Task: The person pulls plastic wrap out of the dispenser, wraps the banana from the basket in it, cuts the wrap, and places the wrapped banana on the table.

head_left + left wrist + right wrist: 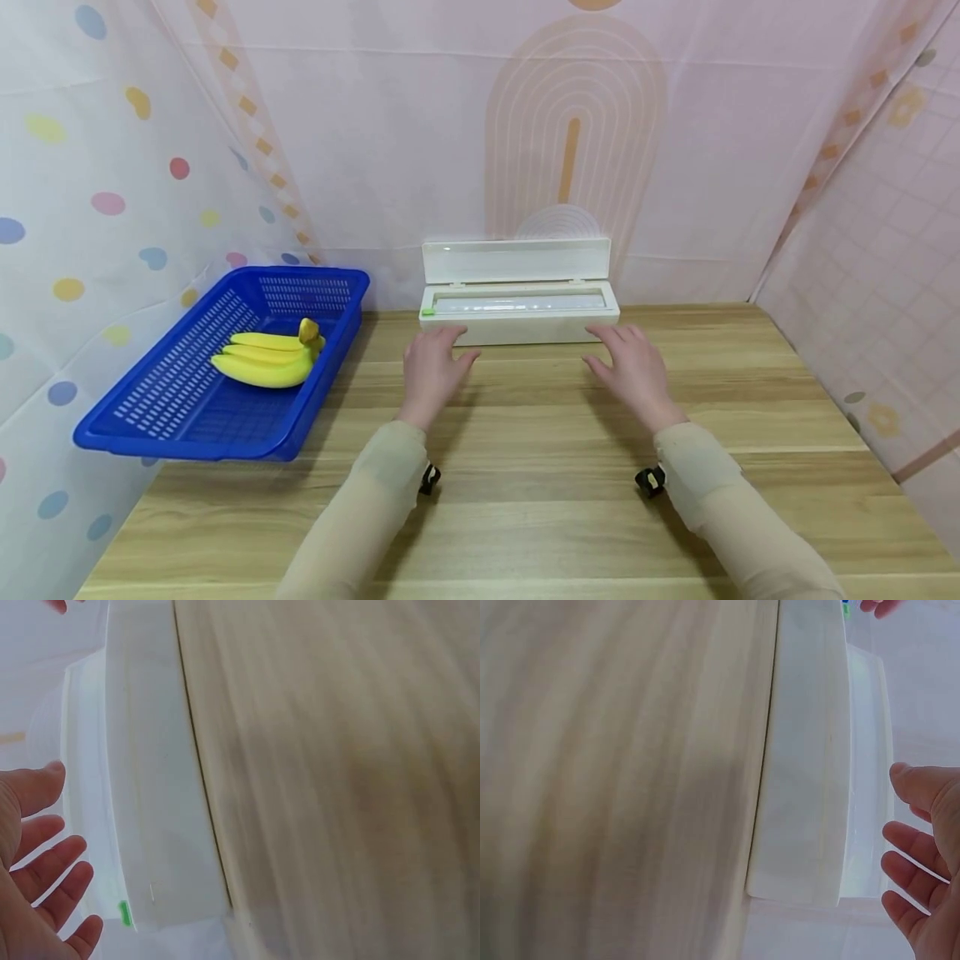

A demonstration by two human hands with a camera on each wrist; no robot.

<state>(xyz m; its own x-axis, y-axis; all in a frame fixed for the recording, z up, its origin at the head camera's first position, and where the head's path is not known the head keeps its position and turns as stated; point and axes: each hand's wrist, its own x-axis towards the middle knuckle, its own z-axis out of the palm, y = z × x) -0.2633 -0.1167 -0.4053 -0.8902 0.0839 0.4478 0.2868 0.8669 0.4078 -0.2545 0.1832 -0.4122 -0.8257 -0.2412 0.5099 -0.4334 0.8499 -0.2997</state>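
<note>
A long white box (525,332) with its hinged lid (517,262) raised stands at the back of the table; it looks like a cling film dispenser. Inside lies a pale, shiny roll (521,302), and a small green tab (428,312) sits at its left front corner. My left hand (435,371) hovers before the box's left end, fingers relaxed and holding nothing. Before the right end is my right hand (633,371), likewise empty with thumb and fingers apart. Both wrist views show the box front (161,772) beyond the spread fingers.
At the left, a blue plastic basket (300,425) holds a bunch of yellow bananas (266,360). The wood-grain table (540,483) meets patterned cloth walls (390,142) at the back and sides. Each sleeved wrist carries a small black device (651,481).
</note>
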